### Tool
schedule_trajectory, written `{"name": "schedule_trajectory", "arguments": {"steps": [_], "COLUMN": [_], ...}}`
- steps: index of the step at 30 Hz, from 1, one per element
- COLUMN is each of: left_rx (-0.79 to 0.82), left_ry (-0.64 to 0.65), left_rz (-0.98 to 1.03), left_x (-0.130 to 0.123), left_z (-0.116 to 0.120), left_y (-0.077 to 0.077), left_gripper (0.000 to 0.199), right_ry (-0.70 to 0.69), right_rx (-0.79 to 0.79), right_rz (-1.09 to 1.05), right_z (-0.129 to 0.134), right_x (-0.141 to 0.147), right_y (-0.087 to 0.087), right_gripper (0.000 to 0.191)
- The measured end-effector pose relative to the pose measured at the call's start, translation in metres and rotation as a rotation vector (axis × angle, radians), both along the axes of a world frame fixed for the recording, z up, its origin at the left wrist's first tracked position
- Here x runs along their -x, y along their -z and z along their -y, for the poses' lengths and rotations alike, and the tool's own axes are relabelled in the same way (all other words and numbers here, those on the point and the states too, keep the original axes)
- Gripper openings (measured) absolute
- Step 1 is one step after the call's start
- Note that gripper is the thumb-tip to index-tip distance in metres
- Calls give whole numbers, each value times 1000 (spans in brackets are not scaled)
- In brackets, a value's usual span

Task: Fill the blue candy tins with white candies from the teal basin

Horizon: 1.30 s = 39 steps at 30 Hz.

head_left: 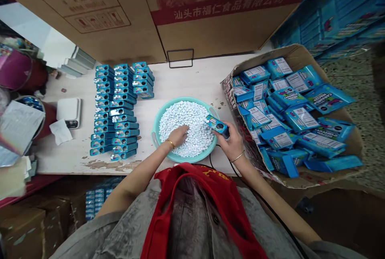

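Note:
A round turquoise basin [155,124] full of small white candies [192,111] stands in front of me. My left hand [179,135] reaches into it, fingers drawn together with their tips among the candies; what lies under them is hidden. Over the basin's right rim, my right hand [230,140] is closed around a small blue candy box [219,127]. That box is tilted, one end pointing left above the candies, with some white at that end. To the left, rows of similar blue boxes [124,125] stand with dark round holes, and white candies show at several of them.
A cardboard carton [230,90] piled with blue boxes [288,96] stands close on the right. Large brown cartons [210,38] form a wall behind, with a black wire stand [180,58] before them. A white scale [69,112] and crumpled paper [61,131] lie left.

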State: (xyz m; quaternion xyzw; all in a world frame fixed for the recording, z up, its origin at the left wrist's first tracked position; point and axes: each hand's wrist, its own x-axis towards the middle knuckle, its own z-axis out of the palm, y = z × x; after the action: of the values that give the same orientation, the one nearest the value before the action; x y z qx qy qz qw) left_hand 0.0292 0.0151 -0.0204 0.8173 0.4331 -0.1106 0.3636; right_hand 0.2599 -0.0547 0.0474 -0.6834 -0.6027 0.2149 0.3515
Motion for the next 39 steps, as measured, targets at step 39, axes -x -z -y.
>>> {"name": "schedule_trajectory", "arguments": {"steps": [39], "left_rx": [-146], "left_ry": [191], "left_rz": [341], "left_x": [34], "left_z": [-36], "left_y": [-119], "left_gripper": [31], "right_ry": [-397], "right_rx": [-35], "right_rz": [-311], "right_z": [-16], "right_x": [61], "right_y": [8], "right_gripper": [38]}}
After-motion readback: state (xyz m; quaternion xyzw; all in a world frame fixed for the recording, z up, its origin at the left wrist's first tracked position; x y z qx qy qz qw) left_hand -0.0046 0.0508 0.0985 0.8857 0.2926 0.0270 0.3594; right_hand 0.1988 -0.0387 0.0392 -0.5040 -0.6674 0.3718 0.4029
